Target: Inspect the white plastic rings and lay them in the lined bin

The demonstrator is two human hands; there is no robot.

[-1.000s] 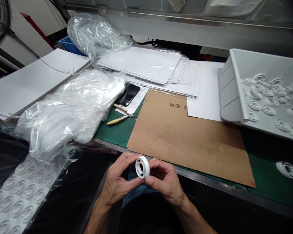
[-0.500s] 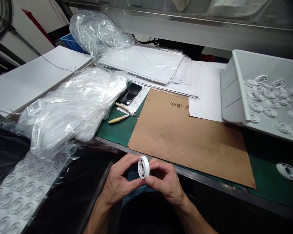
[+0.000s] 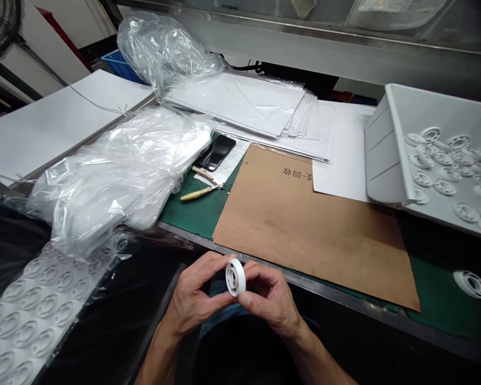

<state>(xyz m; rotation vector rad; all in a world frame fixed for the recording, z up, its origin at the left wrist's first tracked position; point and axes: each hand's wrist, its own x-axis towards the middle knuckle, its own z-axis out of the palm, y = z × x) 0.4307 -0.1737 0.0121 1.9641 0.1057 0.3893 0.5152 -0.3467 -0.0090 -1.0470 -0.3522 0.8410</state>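
A grey panel (image 3: pixel 328 56) backs the green-topped workbench (image 3: pixel 190 216).

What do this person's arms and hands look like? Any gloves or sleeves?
The left hand and right hand are ungloved. The forearms show no sleeves, watch or bracelet, and no ring shows on the visible fingers. Black clothing and some blue cloth show between the arms.

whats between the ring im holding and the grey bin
In the head view, past the right hand gripping the ring come the bench's metal edge, the brown cardboard, then a white sheet beside the bin.
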